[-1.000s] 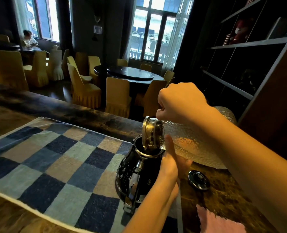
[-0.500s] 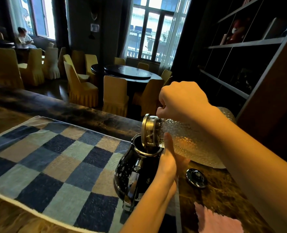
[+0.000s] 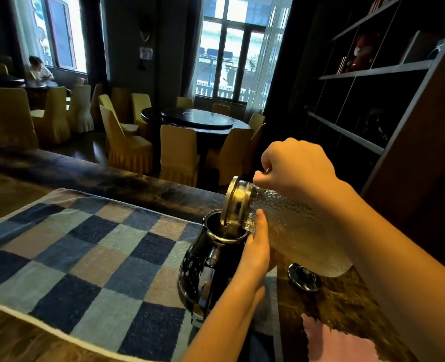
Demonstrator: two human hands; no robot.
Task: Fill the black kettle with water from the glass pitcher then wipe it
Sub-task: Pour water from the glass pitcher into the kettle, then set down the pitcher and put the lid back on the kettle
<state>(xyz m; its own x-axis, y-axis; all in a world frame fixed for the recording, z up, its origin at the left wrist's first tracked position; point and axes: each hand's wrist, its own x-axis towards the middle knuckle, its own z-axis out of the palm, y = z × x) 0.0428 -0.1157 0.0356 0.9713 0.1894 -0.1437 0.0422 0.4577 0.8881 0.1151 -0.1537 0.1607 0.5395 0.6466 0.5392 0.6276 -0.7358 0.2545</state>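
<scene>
The black kettle (image 3: 203, 267) stands lidless on the right end of a checked towel (image 3: 85, 252). The textured glass pitcher (image 3: 294, 231) is tipped almost flat, its metal-collared mouth (image 3: 233, 202) over the kettle's opening, and a thin stream of water runs in. My right hand (image 3: 297, 165) grips the pitcher from above at its neck. My left hand (image 3: 255, 249) wraps the kettle's right side, its thumb touching the pitcher's collar. The kettle's handle is hidden by that hand.
The kettle's black lid (image 3: 304, 276) lies on the dark counter to the right, under the pitcher's base. A pink cloth (image 3: 338, 343) lies at the bottom right. A wooden shelf unit (image 3: 412, 152) rises close on the right. Beyond the counter edge are yellow chairs and a round table.
The pitcher's mouth has stayed over the kettle's opening, perhaps slightly lower, and the pouring goes on. Both hands keep their grips; only the view shifts a little.
</scene>
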